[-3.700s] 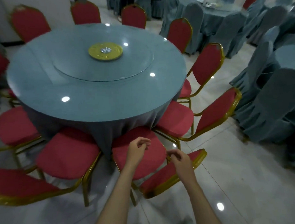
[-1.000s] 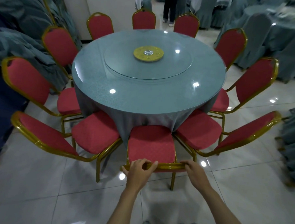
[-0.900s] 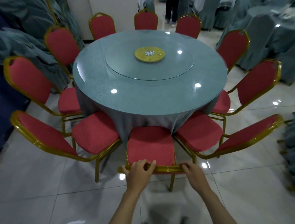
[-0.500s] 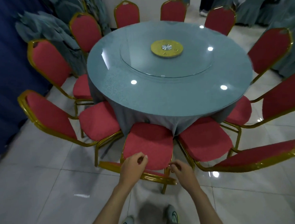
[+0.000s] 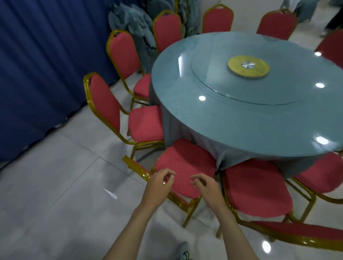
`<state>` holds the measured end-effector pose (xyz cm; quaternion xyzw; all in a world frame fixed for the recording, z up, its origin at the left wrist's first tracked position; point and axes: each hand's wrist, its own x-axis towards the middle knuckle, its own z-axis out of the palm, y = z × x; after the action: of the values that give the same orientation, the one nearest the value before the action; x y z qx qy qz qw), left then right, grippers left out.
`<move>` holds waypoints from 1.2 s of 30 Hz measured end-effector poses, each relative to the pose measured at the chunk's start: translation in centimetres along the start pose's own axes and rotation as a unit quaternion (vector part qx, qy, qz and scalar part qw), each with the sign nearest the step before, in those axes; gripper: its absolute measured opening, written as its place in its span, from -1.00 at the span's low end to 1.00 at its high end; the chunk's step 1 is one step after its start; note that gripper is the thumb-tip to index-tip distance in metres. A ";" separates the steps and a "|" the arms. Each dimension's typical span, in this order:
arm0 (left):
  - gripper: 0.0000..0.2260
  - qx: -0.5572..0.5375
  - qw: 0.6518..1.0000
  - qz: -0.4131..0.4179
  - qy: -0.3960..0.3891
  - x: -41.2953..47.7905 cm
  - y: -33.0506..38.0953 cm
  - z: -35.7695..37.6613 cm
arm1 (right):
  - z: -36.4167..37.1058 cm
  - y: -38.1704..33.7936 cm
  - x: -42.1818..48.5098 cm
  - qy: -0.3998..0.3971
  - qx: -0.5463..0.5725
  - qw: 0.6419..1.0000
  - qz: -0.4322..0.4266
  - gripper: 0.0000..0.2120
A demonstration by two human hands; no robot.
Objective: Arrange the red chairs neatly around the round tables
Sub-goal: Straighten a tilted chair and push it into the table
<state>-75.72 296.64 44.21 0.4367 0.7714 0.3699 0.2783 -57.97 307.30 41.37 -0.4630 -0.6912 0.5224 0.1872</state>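
A round table [image 5: 245, 126] with a teal cloth, glass top and a yellow disc [image 5: 248, 66] on its turntable fills the right half. Red chairs with gold frames ring it. The nearest chair [image 5: 185, 168] has its seat tucked under the cloth and its backrest rail [image 5: 136, 167] slanting toward me. My left hand [image 5: 161, 184] hovers over that rail with loosely curled fingers and holds nothing. Over the seat's near edge, my right hand [image 5: 205, 186] is also loosely curled and holds nothing. Neighbouring chairs stand at the left [image 5: 145, 124] and right [image 5: 256, 191].
A dark blue curtain [image 5: 26, 67] closes off the left side. A heap of teal chair covers [image 5: 130, 19] lies behind the far chairs. Another person's legs [image 5: 336, 14] show at the top right. A chair backrest [image 5: 308, 232] juts in at the bottom right. My shoe [image 5: 182, 251] is on the tiled floor.
A second ago both hands held the top rail of the nearest chair's backrest; now they are off it and curl loosely above it. My view has swung left toward the curtain.
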 end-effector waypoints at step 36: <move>-0.87 -0.029 0.999 -0.019 -0.037 -17.3 19.2 34.1 | -40.7 22.5 -20.3 0.067 -0.280 0.958 -0.016 -0.57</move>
<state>-33.00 299.19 42.21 0.4277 0.7575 0.3700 0.3261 -7.65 313.27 41.45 -0.5197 -0.8028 0.2729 0.1045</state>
